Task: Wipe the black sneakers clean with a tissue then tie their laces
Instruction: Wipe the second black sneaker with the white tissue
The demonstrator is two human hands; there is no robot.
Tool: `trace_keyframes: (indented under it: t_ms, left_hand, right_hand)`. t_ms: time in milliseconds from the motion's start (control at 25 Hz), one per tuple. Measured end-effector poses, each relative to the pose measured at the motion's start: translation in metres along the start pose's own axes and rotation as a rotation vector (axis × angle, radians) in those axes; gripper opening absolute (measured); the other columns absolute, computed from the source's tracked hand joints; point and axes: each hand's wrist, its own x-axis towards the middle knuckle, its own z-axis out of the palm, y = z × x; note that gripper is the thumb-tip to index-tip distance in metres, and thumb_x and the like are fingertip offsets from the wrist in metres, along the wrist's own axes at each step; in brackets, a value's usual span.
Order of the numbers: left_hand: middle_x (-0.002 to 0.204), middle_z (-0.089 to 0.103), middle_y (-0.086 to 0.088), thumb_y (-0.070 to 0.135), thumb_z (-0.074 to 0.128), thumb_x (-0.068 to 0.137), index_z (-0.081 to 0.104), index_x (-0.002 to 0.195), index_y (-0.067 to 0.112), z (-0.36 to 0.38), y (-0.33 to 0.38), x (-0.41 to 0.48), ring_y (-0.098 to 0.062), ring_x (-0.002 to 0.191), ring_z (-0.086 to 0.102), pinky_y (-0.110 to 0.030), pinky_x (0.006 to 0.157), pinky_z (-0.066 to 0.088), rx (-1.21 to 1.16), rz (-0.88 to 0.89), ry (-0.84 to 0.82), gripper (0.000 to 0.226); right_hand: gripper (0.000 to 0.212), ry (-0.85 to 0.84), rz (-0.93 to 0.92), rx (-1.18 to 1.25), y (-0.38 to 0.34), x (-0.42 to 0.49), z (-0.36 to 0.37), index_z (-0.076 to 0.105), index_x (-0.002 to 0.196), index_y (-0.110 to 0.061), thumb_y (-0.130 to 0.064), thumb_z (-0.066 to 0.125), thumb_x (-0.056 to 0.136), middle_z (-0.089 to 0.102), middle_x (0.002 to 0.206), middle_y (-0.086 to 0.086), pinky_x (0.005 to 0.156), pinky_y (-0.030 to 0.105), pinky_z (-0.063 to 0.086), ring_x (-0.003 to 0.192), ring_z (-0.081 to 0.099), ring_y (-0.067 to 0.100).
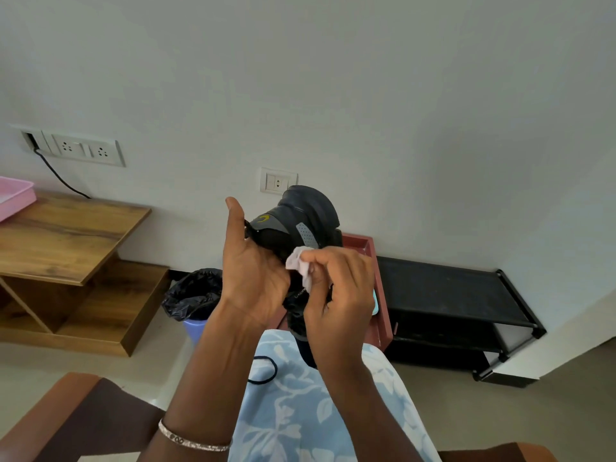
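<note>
A black sneaker (300,216) with grey panels and a yellow logo is held up in front of me, sole end toward the wall. My left hand (253,268) grips it from the left side, thumb pointing up. My right hand (340,288) pinches a crumpled white tissue (301,265) and presses it against the sneaker's side. A black lace (266,370) hangs down over my lap. The lower part of the sneaker is hidden behind my hands.
A red tray (378,278) lies behind the sneaker beside a black shoe rack (450,295). A bin with a black liner (195,295) stands on the floor at left, next to a wooden table (66,235) carrying a pink tray (15,195).
</note>
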Motion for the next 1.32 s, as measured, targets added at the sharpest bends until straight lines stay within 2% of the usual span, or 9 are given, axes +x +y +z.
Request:
trace_keyframes:
  t_ms: [120, 200, 360, 520, 640, 800, 880, 1040, 1320]
  left_hand:
    - [0.140, 0.058, -0.020, 0.077, 0.032, 0.091, 0.055, 0.138, 0.004, -0.005, 0.007, 0.002, -0.036, 0.133, 0.053, -0.050, 0.117, 0.033, -0.088, 0.015, -0.021, 0.090]
    - [0.141, 0.058, -0.018, 0.074, 0.032, 0.093, 0.052, 0.141, 0.004, -0.007, 0.013, 0.004, -0.032, 0.132, 0.055, -0.045, 0.116, 0.036, -0.158, 0.046, -0.001, 0.087]
    - [0.140, 0.059, -0.016, 0.072, 0.033, 0.095, 0.052, 0.141, 0.004, -0.003, 0.014, 0.006, -0.029, 0.132, 0.055, -0.041, 0.118, 0.035, -0.215, 0.043, 0.014, 0.084]
    - [0.143, 0.055, -0.020, 0.074, 0.031, 0.093, 0.050, 0.142, 0.003, -0.003, 0.010, 0.005, -0.033, 0.136, 0.050, -0.048, 0.120, 0.030, -0.208, -0.004, 0.005, 0.088]
    - [0.146, 0.052, -0.021, 0.074, 0.034, 0.092, 0.047, 0.145, 0.003, -0.008, 0.010, 0.006, -0.035, 0.138, 0.047, -0.049, 0.120, 0.028, -0.248, -0.032, 0.011, 0.089]
    - [0.144, 0.055, -0.016, 0.071, 0.038, 0.094, 0.051, 0.142, 0.004, -0.010, 0.009, 0.007, -0.028, 0.134, 0.053, -0.042, 0.116, 0.038, -0.295, 0.000, 0.086, 0.084]
    - [0.139, 0.059, -0.016, 0.071, 0.037, 0.094, 0.054, 0.140, 0.003, -0.007, 0.006, 0.005, -0.027, 0.129, 0.057, -0.041, 0.113, 0.041, -0.280, 0.004, 0.087, 0.084]
    - [0.142, 0.056, -0.020, 0.073, 0.037, 0.092, 0.051, 0.142, 0.001, -0.001, -0.004, -0.002, -0.031, 0.133, 0.054, -0.043, 0.117, 0.036, -0.208, -0.020, 0.039, 0.088]
    - [0.141, 0.057, -0.019, 0.067, 0.037, 0.096, 0.056, 0.139, 0.005, 0.001, -0.012, -0.008, -0.031, 0.133, 0.054, -0.045, 0.116, 0.036, -0.059, -0.042, -0.037, 0.078]
  right_hand:
    - [0.011, -0.010, -0.034, 0.002, 0.005, -0.004, 0.001, 0.074, 0.096, -0.005, 0.000, 0.064, 0.094, 0.071, 0.098, 0.004, 0.083, 0.031, 0.054, 0.095, 0.064, 0.022]
    - [0.010, -0.055, -0.049, -0.013, 0.012, -0.024, 0.003, 0.074, 0.096, -0.004, 0.003, 0.068, 0.091, 0.071, 0.099, 0.005, 0.083, 0.032, 0.056, 0.095, 0.065, 0.020]
    - [0.008, -0.051, -0.063, -0.050, 0.010, -0.042, 0.006, 0.076, 0.096, -0.005, -0.008, 0.070, 0.092, 0.071, 0.098, 0.005, 0.084, 0.031, 0.057, 0.095, 0.066, 0.016]
    - [0.008, 0.036, -0.093, -0.021, -0.001, -0.015, 0.004, 0.076, 0.096, -0.002, 0.000, 0.074, 0.089, 0.072, 0.097, 0.007, 0.087, 0.028, 0.056, 0.093, 0.066, 0.018]
    - [0.014, 0.007, -0.095, -0.057, 0.002, -0.014, 0.002, 0.076, 0.100, -0.003, 0.003, 0.073, 0.088, 0.071, 0.099, 0.008, 0.088, 0.026, 0.054, 0.095, 0.064, 0.018]
    - [0.017, -0.040, -0.065, -0.111, 0.015, -0.037, -0.005, 0.077, 0.100, -0.004, -0.016, 0.066, 0.094, 0.073, 0.099, 0.006, 0.087, 0.028, 0.057, 0.099, 0.064, 0.015]
    - [0.014, -0.008, -0.032, -0.063, 0.017, -0.029, -0.008, 0.077, 0.097, -0.003, -0.013, 0.067, 0.094, 0.073, 0.097, 0.006, 0.084, 0.028, 0.057, 0.095, 0.066, 0.016]
    - [0.008, 0.004, 0.046, 0.067, 0.009, 0.011, -0.012, 0.075, 0.093, -0.004, 0.002, 0.070, 0.090, 0.071, 0.092, 0.002, 0.077, 0.028, 0.055, 0.088, 0.067, 0.018]
    - [0.008, -0.093, 0.058, 0.144, 0.004, 0.049, -0.008, 0.075, 0.095, -0.009, -0.004, 0.072, 0.090, 0.071, 0.092, 0.000, 0.074, 0.026, 0.054, 0.086, 0.066, 0.015]
